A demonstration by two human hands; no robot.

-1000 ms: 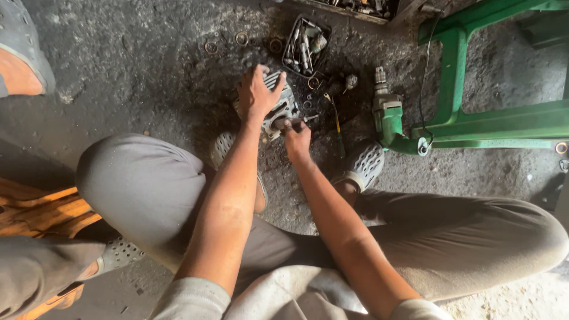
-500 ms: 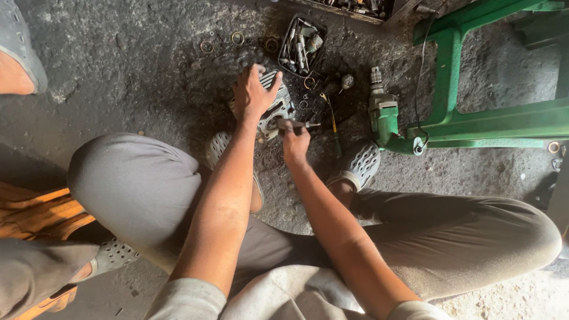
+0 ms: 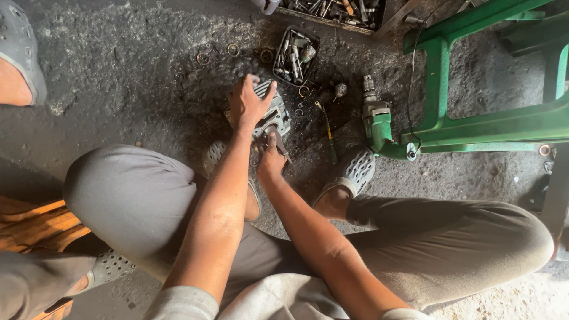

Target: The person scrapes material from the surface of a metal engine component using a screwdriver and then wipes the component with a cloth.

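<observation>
A person sits low over a dark, oily floor (image 3: 118, 77), with both knees bent out to the sides. Two hands are at work. The left hand (image 3: 248, 105) lies flat, fingers spread, on top of one grey metal engine part with fins (image 3: 274, 114). It presses down on the part and does not close around it. The right hand (image 3: 271, 161) is closed around one thin dark tool (image 3: 280, 141). The tip of the tool touches the near side of the engine part. The part sits on the floor between the person's two feet, just past them.

The person wears two grey clogs with holes. One clog (image 3: 355, 170) is just right of the hands. The other clog (image 3: 214, 159) is partly hidden under the left arm.

One small black tray (image 3: 281, 64) stands just behind the engine part. It is full of bolts and metal bits, too many to count. One longer box of metal pieces (image 3: 332, 10) lies at the top edge. A few small rings (image 3: 203, 58) lie on the floor to the left of the tray. One screwdriver (image 3: 327, 127) lies to the right of the part. One green power drill (image 3: 376, 118) lies next to it, close to one green metal frame (image 3: 474, 127).

Another person's foot in a grey clog (image 3: 21, 50) shows at the top left. One more grey clog (image 3: 109, 266) shows at the bottom left, beside a wooden board (image 3: 35, 222).

No labels or signs can be made out.
</observation>
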